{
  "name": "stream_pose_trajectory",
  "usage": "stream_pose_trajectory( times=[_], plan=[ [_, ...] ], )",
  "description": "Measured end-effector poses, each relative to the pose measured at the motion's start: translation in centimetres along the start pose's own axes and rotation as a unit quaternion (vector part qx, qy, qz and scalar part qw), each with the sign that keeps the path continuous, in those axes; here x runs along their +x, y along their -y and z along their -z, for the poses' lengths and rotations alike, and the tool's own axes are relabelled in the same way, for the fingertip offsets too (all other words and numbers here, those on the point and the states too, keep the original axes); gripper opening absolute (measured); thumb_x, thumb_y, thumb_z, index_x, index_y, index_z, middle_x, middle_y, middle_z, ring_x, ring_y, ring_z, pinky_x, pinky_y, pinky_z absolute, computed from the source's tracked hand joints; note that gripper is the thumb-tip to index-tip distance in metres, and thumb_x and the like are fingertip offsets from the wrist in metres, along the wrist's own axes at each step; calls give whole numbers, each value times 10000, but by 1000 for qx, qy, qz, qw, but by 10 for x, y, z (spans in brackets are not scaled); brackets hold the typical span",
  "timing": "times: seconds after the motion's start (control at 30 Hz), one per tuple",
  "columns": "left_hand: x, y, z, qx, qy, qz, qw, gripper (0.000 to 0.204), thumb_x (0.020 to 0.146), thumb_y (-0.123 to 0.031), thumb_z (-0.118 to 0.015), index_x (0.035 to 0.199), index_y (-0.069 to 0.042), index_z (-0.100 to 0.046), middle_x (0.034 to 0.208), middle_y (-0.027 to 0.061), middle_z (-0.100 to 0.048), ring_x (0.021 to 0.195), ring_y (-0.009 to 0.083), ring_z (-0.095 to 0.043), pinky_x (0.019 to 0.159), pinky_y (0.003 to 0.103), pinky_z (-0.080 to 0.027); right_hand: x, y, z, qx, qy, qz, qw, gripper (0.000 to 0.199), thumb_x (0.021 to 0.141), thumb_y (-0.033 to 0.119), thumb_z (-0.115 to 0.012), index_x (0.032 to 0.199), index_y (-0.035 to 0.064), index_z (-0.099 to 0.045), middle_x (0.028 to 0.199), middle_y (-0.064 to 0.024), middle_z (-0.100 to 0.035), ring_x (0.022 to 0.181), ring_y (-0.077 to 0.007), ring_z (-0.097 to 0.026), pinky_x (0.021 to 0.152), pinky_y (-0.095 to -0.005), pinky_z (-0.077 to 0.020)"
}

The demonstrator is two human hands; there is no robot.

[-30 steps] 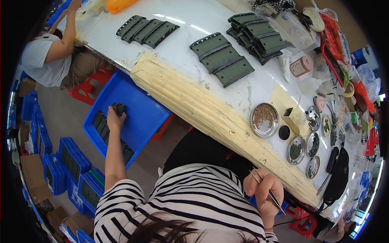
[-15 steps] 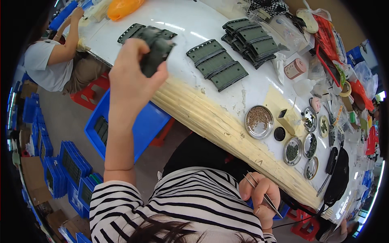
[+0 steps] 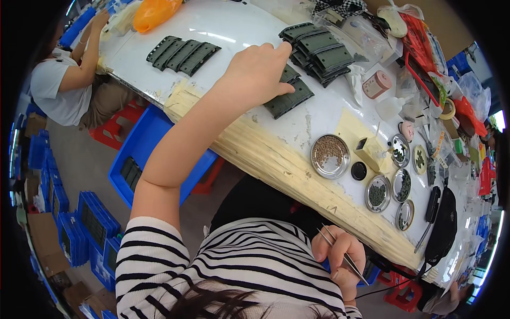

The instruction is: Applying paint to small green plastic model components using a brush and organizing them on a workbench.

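My left hand [image 3: 255, 74] reaches over the middle row of dark green curved panels [image 3: 291, 103]. Its thumb and index finger are spread apart; the other fingertips are hidden, and I cannot tell whether they touch a panel. Farther left on the white table, similar ribbed panels [image 3: 183, 55] lie side by side. A stack of the same panels [image 3: 324, 53] sits to the right of the hand. Low in front of my body, my right hand [image 3: 344, 255] is closed around metal tweezers [image 3: 355, 268].
Small metal dishes [image 3: 330, 156] with beads and dark green bits stand right of centre by a cream block [image 3: 373, 154]. A blue bin [image 3: 143, 143] sits below the table edge. Bags and a pink jar [image 3: 376, 84] crowd the right. A co-worker [image 3: 64, 80] sits at the far left.
My left hand has moved right from the left panels to the middle row. The panel it held is out of it and the left group lies flat. My right hand stays on the tweezers.
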State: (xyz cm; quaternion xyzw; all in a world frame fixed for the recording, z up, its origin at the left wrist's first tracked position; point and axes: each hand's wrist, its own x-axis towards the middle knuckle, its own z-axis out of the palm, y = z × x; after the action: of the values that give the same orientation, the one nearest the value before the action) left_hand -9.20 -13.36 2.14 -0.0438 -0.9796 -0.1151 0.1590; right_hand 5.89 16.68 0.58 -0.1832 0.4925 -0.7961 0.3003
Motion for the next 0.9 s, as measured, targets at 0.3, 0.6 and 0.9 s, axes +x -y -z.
stream_pose_trajectory(
  times=[0.3, 0.6, 0.9],
  plan=[
    [-223, 162, -21, -37, -400, 248, 881, 222, 876, -117, -651, 1021, 27, -563, 953, 119, -586, 856, 174, -600, 742, 293, -520, 0, 2, 6, -5, 35, -8, 999, 242, 626, 83, -737, 712, 112, -513, 808, -102, -563, 747, -202, -502, 675, -293, -391],
    [-491, 158, -72, -35, 184, 352, 917, 512, 652, -149, -796, 1070, -66, -512, 1368, 229, -409, 1243, 409, -413, 1006, 434, -391, 14, -9, -5, 2, 84, -5, 996, 284, 730, 253, -788, 772, 120, -539, 823, -105, -570, 731, -192, -505, 635, -305, -382],
    [-505, 163, -80, 18, 206, 363, 909, 296, 684, -110, -727, 909, -33, -550, 1172, 183, -485, 1099, 372, -500, 885, 415, -469, 3, -15, -5, 3, 33, -16, 999, 263, 653, 178, -776, 718, 122, -528, 794, -100, -562, 723, -187, -500, 636, -287, -382]
  ],
)
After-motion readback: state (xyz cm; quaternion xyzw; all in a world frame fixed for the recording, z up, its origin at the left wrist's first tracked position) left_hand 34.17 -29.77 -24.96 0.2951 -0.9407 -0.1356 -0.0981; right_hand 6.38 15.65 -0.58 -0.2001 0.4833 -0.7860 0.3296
